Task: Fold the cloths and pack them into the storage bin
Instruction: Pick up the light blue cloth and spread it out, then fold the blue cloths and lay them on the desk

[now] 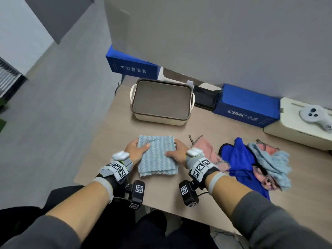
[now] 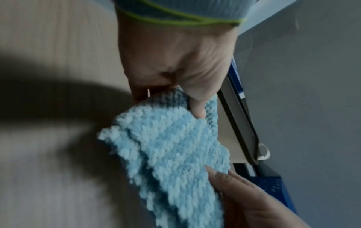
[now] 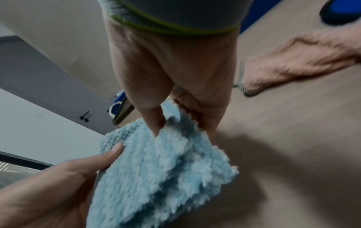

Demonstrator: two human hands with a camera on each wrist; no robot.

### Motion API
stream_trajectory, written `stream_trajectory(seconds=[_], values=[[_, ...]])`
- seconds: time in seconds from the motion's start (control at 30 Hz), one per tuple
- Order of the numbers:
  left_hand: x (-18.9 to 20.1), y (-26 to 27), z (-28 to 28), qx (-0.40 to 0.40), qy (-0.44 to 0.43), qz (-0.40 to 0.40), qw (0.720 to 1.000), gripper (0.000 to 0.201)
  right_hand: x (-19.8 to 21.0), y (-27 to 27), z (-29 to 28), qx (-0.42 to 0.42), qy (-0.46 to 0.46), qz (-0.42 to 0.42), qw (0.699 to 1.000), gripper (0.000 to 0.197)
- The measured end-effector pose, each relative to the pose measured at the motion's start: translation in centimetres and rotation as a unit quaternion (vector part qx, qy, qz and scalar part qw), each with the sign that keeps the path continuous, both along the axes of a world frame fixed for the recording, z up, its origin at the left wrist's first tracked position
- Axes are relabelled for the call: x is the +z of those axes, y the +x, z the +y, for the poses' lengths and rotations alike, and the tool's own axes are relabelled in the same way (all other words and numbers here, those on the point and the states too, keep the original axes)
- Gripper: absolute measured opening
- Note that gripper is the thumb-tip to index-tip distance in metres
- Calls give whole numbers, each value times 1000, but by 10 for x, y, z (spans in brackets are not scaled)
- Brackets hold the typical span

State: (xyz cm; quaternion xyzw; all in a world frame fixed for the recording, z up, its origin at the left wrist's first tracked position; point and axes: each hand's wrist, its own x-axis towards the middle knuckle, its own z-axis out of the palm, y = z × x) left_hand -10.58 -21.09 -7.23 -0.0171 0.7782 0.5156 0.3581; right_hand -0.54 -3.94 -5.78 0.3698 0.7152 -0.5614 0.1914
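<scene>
Nearest, one folded light-blue cloth (image 1: 156,155) pinched at its far corners, left hand (image 1: 136,149) and right hand (image 1: 177,151) each with thumb on top and fingers curled under the edge, lifted just clear of the table (image 1: 111,141) in the wrist views. To the right, an unfolded heap: one pink cloth (image 1: 206,150), one royal-blue cloth (image 1: 239,159), one more light-blue cloth (image 1: 274,162), with pink showing through, perhaps another. Farthest, one storage bin (image 1: 161,116), seemingly empty: first cloth folded, none packed.
</scene>
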Motion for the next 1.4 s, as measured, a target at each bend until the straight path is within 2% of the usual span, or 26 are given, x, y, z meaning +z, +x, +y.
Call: stream_trajectory(seconds=[0.1,0.17,0.23,0.27,0.3,0.33,0.37,0.43,0.5,0.53,0.6,0.7,0.8,0.9,0.97,1.1,1.2,1.27,1.33,1.4], values=[[-16,-21,-14,16,-49,37,998,44,-21,-20,-20,9,12,-8,1000,60],[-23,-33,-22,19,-80,49,995,61,-28,-25,-25,-7,7,-13,1000,60],[-27,-38,-26,1,-175,118,977,72,-29,-21,-20,-42,19,-5,999,50],[-26,-36,-26,-11,-220,168,961,67,-28,-16,-13,-53,31,2,998,39],[-23,-30,-22,-23,-231,210,950,57,-26,-6,-4,-59,51,5,997,25],[-20,-23,-17,-43,-215,239,946,47,-23,3,6,-60,70,9,996,11],[-18,-15,-12,-80,-191,253,945,41,-21,13,16,-66,84,14,994,8],[-18,3,3,-195,-204,225,933,50,-14,40,41,-98,105,12,990,16],[-22,14,15,-309,-286,173,890,75,-1,71,68,-132,151,-7,980,15],[-24,14,20,-333,-321,158,873,83,4,87,82,-155,178,-15,972,13],[-27,11,29,-329,-351,161,862,87,15,121,114,-197,223,-21,955,11],[-25,-2,30,-282,-366,173,870,83,18,150,151,-211,268,-66,938,42],[-13,6,46,-223,-321,199,899,67,14,165,177,-154,310,-171,923,69],[2,31,71,-192,-230,222,928,44,12,169,182,-47,319,-241,916,72],[10,50,89,-208,-168,179,947,35,5,173,181,-26,301,-245,921,57],[27,85,129,-229,-97,120,961,24,14,188,180,-79,297,-166,937,13],[39,106,157,-250,-66,100,961,18,37,205,181,-148,272,-56,949,9],[45,118,178,-272,-35,76,959,22,57,216,182,-206,226,46,951,7],[54,132,198,-315,7,64,947,38,82,225,183,-250,145,144,946,9],[69,144,216,-357,53,64,930,72,106,229,182,-202,125,215,947,10]])
